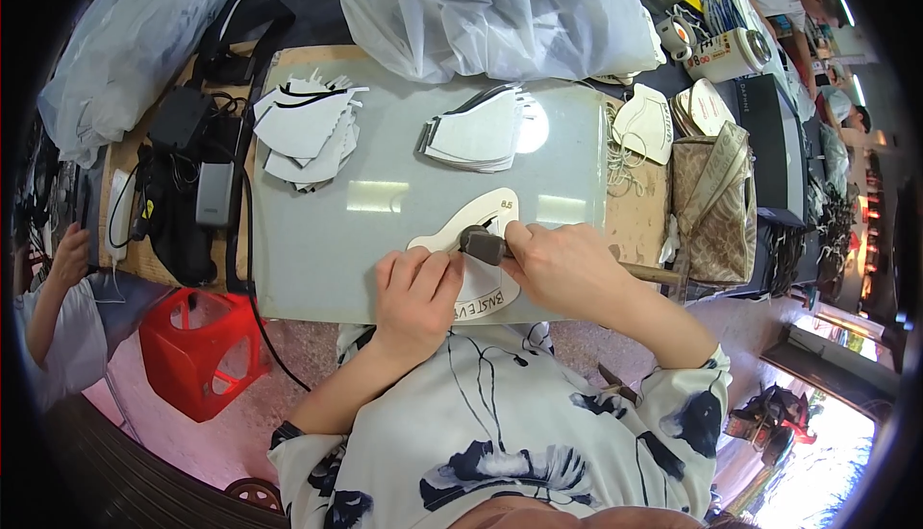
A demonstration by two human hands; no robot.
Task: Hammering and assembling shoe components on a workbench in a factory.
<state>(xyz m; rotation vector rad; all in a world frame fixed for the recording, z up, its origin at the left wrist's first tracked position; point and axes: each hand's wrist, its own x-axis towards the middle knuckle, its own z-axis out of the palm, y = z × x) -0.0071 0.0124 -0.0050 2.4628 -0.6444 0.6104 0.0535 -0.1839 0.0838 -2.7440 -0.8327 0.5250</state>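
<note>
On the grey board (317,270) in front of me lies a white curved pattern piece (500,204) with dark markings. My left hand (415,296) presses on its left side, with bent fingers held close together; what lies under the fingertips is partly hidden. My right hand (562,260) is closed around a hammer (483,245). Its dark head sits over the middle of the piece, close to my left fingertips. A wooden handle shows beyond my right forearm. Further back on the board are a fanned stack of white cut pieces (306,135) and a neater stack (476,135).
A large plastic bag (490,15) covers the back edge. On the right stand a patterned bag (713,207), white templates (642,123) and tangled cord (625,169). A grey power adapter (213,195) and cables lie left. Below is a red stool (202,351); another person's hand (70,258) is far left.
</note>
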